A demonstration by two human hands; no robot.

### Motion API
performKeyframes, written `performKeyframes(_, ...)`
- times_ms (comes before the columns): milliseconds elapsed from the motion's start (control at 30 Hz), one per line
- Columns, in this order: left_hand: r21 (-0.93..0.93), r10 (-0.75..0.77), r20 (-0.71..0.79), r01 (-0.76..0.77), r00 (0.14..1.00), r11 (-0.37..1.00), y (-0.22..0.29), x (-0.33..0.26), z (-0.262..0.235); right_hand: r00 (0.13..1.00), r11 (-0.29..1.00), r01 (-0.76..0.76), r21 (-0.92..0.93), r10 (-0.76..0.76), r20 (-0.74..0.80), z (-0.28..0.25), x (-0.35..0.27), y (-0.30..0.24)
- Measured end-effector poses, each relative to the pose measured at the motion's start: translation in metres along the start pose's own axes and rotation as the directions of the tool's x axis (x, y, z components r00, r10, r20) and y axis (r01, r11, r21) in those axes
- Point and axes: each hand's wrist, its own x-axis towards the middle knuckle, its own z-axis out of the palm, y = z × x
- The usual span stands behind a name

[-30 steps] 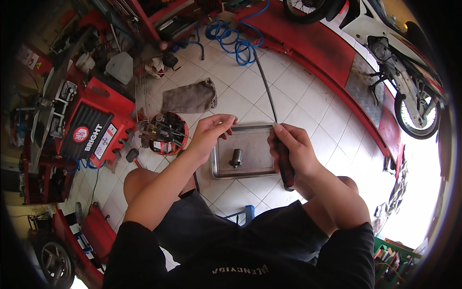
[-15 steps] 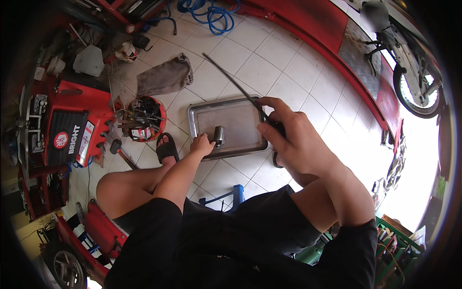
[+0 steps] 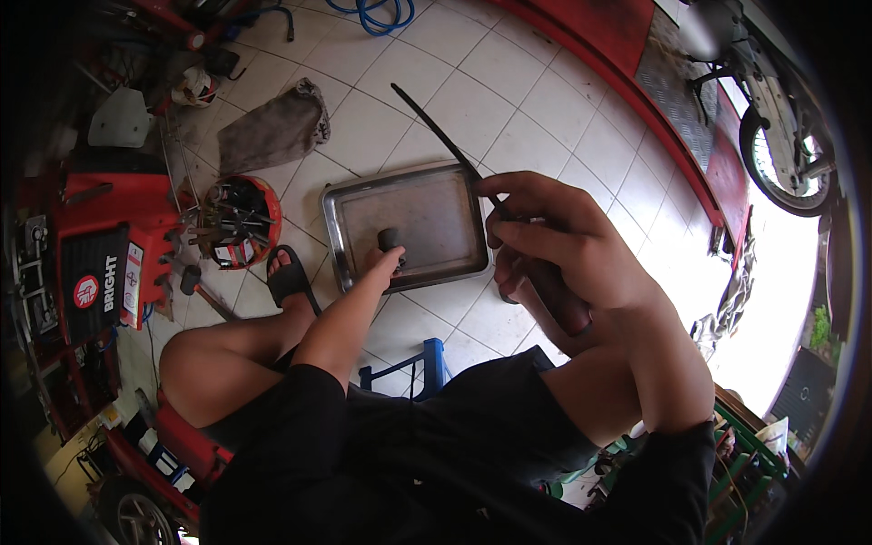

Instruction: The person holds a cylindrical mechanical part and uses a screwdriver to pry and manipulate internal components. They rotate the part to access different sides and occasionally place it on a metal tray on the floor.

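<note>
My left hand (image 3: pixel 383 263) is closed on a small cylindrical metal part (image 3: pixel 390 239), held at the near side of a shallow metal tray (image 3: pixel 481 195). The part's dark rounded end shows above my fingers, which cover its lower section. My right hand (image 3: pixel 554 232), raised over the tray's right side, grips a long slim dark tool (image 3: pixel 434 129) with a rounded handle. The tool's shaft slants up and left past the tray's far edge, its tip apart from the metal part. I cannot tell whether it is a file or a screwdriver.
A red tub of tools (image 3: pixel 272 213) stands left of the tray, with a hammer (image 3: pixel 204 292) below it. Beyond lie a grey cloth (image 3: pixel 272 127) and a blue hose (image 3: pixel 372 20). A blue stool (image 3: pixel 433 363) is between my legs; a motorcycle wheel (image 3: pixel 772 173) stands right.
My right hand has turned the tool, so more of its handle shows. My left fingers now wrap further round the metal part, which stood more exposed before. The whole view has shifted slightly.
</note>
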Motion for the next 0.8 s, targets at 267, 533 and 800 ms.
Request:
performKeyframes(267,-0.627,0.188,0.519,0.222,0.834,0.747,0.078,-0.092,-0.057,0.973,0.972,0.229,0.053,-0.226,-0.056,0.02,-0.001,-0.004)
performKeyframes(533,-0.742,0.649,0.509,-0.094,0.565,0.664,0.157,-0.307,-0.164,0.968,0.935,0.249,-0.251,-0.231,0.1,0.064,-0.018,0.022)
performKeyframes(800,-0.862,0.657,0.386,0.0,0.648,0.506,0.145,-0.306,-0.173,0.952,0.866,0.268,-0.423,-0.173,0.251,0.1,-0.035,0.039)
